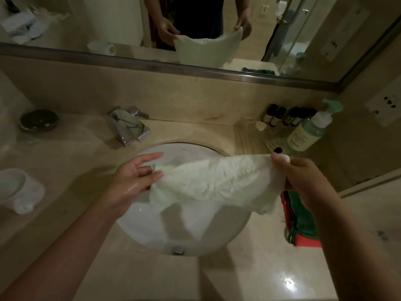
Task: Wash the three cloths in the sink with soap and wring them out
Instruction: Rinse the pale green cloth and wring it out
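A pale white cloth [214, 181] hangs spread out over the white sink basin [152, 231]. My left hand [134, 181] pinches its left corner, with the index finger sticking out straight. My right hand [303, 177] grips the right corner, a bit of cloth bunched above the fingers. The skin of my left hand looks wet. A green cloth [301, 216] lies on a red cloth [308, 243] on the counter to the right of the basin. A pump bottle of green soap [310, 129] stands at the back right.
The chrome tap [130, 127] sits behind the basin at the left, with no water visibly running. A dark dish [39, 120] and a white cup [15, 187] stand on the left counter. Small dark bottles [282, 116] line the back right. A mirror [130, 29] hangs above.
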A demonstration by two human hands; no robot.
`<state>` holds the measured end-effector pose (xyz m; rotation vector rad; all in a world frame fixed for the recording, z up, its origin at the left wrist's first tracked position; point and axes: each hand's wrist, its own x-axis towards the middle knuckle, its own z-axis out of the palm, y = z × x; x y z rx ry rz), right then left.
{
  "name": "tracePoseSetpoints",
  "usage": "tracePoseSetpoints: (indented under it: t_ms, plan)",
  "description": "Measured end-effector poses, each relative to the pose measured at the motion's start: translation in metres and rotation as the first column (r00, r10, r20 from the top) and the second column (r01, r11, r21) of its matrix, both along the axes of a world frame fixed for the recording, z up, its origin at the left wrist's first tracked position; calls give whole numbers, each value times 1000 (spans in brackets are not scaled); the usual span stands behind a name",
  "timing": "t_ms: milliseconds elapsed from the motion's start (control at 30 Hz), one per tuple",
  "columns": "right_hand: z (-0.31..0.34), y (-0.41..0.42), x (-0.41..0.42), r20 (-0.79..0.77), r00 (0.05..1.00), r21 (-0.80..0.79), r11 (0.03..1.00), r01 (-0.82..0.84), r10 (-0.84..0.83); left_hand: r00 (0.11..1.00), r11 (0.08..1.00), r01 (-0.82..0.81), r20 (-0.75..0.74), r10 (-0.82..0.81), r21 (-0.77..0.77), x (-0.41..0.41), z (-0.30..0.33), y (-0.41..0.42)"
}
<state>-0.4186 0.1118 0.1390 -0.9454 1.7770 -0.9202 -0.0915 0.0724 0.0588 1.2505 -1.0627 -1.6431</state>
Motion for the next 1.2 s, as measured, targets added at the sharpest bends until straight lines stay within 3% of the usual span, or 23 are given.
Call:
tracePoseSetpoints:
  t_ms: [167,300,433,933,1200]
  plan:
    - [-7,0,-10,144,989,-81,995,58,-46,981,976,-169,68,179,-135,3,18,-8]
    - [-18,0,-11,78,996,-166,984,60,-47,948,942,-204,185,258,-266,5,27,-12]
    - [-21,-2,-11,63,989,-241,960,142,-131,927,913,-231,207,311,-337,7,36,-15]
    - [-16,2,-20,215,972,-486,873,24,93,917,828,-386,-267,296,-407,1,62,-11]
    - [-23,0,-24,293,953,-496,864,81,79,942,805,-328,-105,319,-494,2,63,-8]
